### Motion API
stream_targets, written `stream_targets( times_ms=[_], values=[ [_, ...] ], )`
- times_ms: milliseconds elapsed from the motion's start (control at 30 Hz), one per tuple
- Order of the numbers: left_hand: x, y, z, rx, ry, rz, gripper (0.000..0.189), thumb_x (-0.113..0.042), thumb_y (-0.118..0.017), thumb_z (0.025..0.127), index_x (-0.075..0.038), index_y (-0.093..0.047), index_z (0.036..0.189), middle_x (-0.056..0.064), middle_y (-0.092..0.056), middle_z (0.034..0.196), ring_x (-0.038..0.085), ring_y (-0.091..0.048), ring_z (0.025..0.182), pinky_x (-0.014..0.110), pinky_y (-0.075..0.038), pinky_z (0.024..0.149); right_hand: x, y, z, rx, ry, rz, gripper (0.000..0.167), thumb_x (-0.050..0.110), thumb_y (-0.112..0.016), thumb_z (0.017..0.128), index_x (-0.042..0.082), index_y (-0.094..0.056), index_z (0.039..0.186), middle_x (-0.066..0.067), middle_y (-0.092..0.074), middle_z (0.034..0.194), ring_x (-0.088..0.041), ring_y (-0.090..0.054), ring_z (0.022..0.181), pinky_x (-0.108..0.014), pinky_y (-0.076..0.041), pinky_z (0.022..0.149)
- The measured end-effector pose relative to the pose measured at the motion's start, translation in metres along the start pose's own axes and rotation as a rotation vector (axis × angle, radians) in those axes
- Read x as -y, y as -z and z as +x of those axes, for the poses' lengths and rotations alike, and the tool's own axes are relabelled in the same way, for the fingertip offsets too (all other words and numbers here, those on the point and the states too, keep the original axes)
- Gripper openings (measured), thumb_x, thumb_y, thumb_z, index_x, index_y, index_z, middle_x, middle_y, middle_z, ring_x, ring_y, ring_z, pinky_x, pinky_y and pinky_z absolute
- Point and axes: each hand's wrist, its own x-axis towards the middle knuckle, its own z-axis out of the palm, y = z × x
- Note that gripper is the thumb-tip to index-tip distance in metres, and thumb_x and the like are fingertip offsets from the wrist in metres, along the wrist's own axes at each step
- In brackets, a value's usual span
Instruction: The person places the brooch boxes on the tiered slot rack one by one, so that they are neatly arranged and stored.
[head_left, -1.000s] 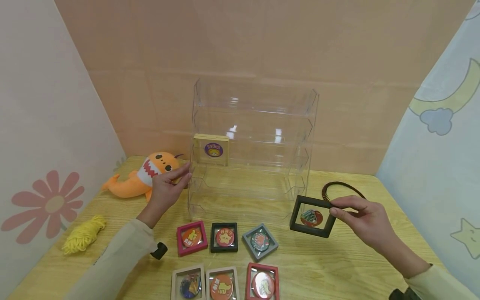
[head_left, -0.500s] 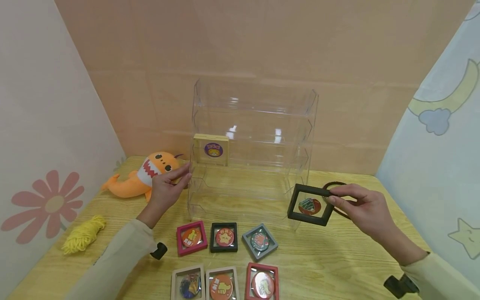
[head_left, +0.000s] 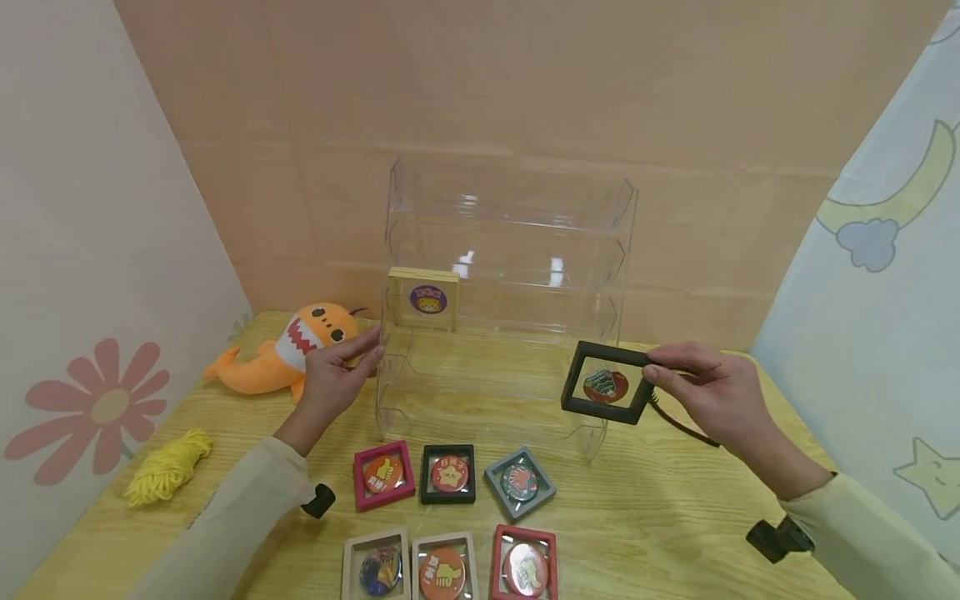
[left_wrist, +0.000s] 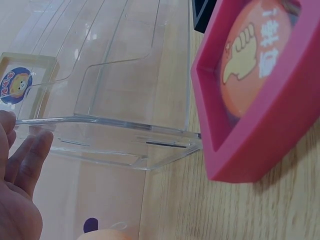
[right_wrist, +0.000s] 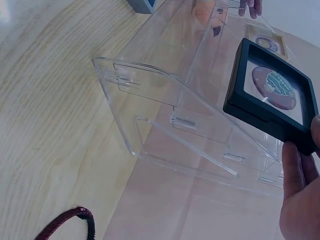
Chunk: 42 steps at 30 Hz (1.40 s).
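My right hand (head_left: 716, 396) pinches a black display frame (head_left: 573, 387) by its right edge, thumb in front. A round red and green badge (head_left: 606, 386) shows in its clear window. The frame is raised and tilted, overlapping the lower right of a clear tiered display rack (head_left: 628, 237). At the rack's left side panel, my left hand (head_left: 333, 379) grips the edge; the left wrist view has fingers (left_wrist: 31, 162) on either side of that panel (left_wrist: 107, 121). A cream frame (head_left: 422, 273) with a purple bear badge stands on a middle tier, at the left end.
Framed badges lie before the rack: magenta (head_left: 360, 482), black (head_left: 448, 499), grey (head_left: 546, 502), red (head_left: 553, 554) and two beige ones (head_left: 350, 567). An orange plush shark (head_left: 258, 371) and yellow yarn (head_left: 168, 468) are left. A dark coiled band (head_left: 678, 425) lies behind my right hand.
My right hand has carried the black frame upward and slightly left, closer to the rack. My left hand stays at the rack's side.
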Motion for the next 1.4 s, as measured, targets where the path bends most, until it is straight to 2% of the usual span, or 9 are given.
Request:
stream_targets(
  times_ms=[167,400,633,767,933,1200,1267,1400],
  values=[
    [0.0,0.0,0.0,0.001,0.005,0.0,0.03,0.014,-0.062,0.084,0.015,-0.06,0.114,0.028,-0.061,0.107,0.012,-0.065,0.087,0.026,-0.057,0.058,0.003,-0.003,0.008,0.0,0.003,0.061,0.021,-0.017,-0.07,0.076,-0.006,-0.071,0.093,-0.012,-0.068,0.093,-0.006,-0.064,0.086,-0.019,-0.054,0.072],
    [0.0,0.001,-0.001,0.002,0.001,-0.013,0.03,0.015,-0.062,0.084,0.015,-0.06,0.114,0.028,-0.061,0.106,0.012,-0.066,0.085,0.029,-0.057,0.057,0.01,-0.007,0.026,0.0,-0.023,0.1,0.017,-0.013,-0.069,0.079,-0.008,-0.07,0.095,-0.008,-0.068,0.093,-0.007,-0.064,0.085,-0.02,-0.055,0.07],
    [0.0,0.001,-0.002,-0.004,0.008,-0.018,0.029,0.015,-0.062,0.085,0.015,-0.06,0.114,0.028,-0.062,0.106,0.01,-0.066,0.085,0.029,-0.057,0.057,0.015,-0.016,0.048,-0.024,-0.013,0.147,0.015,-0.009,-0.07,0.081,-0.006,-0.071,0.095,-0.011,-0.069,0.094,-0.008,-0.065,0.087,-0.022,-0.055,0.074],
    [0.0,0.0,-0.001,0.001,0.0,-0.021,0.03,0.015,-0.061,0.084,0.016,-0.059,0.114,0.029,-0.061,0.106,0.008,-0.066,0.086,0.028,-0.057,0.058,0.016,-0.02,0.057,-0.045,-0.01,0.144,0.014,-0.007,-0.071,0.081,-0.005,-0.072,0.095,-0.007,-0.07,0.094,-0.008,-0.065,0.088,-0.022,-0.055,0.074],
    [0.0,-0.001,-0.001,0.006,-0.007,-0.011,0.029,0.015,-0.062,0.085,0.016,-0.06,0.114,0.03,-0.061,0.105,0.009,-0.066,0.085,0.03,-0.057,0.057,0.016,-0.025,0.07,-0.069,-0.005,0.086,0.014,-0.004,-0.072,0.081,-0.004,-0.073,0.095,-0.001,-0.071,0.091,-0.006,-0.064,0.087,-0.017,-0.054,0.072],
    [0.0,0.0,-0.002,0.005,-0.014,-0.006,0.029,0.015,-0.062,0.084,0.016,-0.06,0.114,0.029,-0.061,0.106,0.013,-0.066,0.085,0.031,-0.057,0.057,0.018,-0.039,0.087,-0.089,0.042,0.109,0.014,-0.007,-0.072,0.08,-0.007,-0.072,0.094,-0.006,-0.07,0.089,-0.004,-0.063,0.084,-0.017,-0.055,0.07],
    [0.0,0.0,-0.002,0.006,-0.018,-0.008,0.029,0.015,-0.061,0.084,0.016,-0.06,0.113,0.029,-0.061,0.106,0.015,-0.067,0.086,0.032,-0.057,0.057,0.026,-0.042,0.09,-0.097,0.046,0.109,0.013,-0.008,-0.071,0.08,-0.009,-0.071,0.094,-0.007,-0.069,0.087,-0.003,-0.063,0.083,-0.016,-0.054,0.07],
    [0.001,-0.001,-0.002,0.007,-0.028,-0.009,0.029,0.015,-0.061,0.084,0.016,-0.06,0.114,0.029,-0.061,0.107,0.018,-0.066,0.086,0.032,-0.057,0.057,0.043,-0.048,0.095,-0.108,0.056,0.088,0.012,-0.009,-0.069,0.081,-0.012,-0.069,0.092,-0.016,-0.069,0.087,-0.004,-0.062,0.083,-0.015,-0.054,0.071]
  ],
)
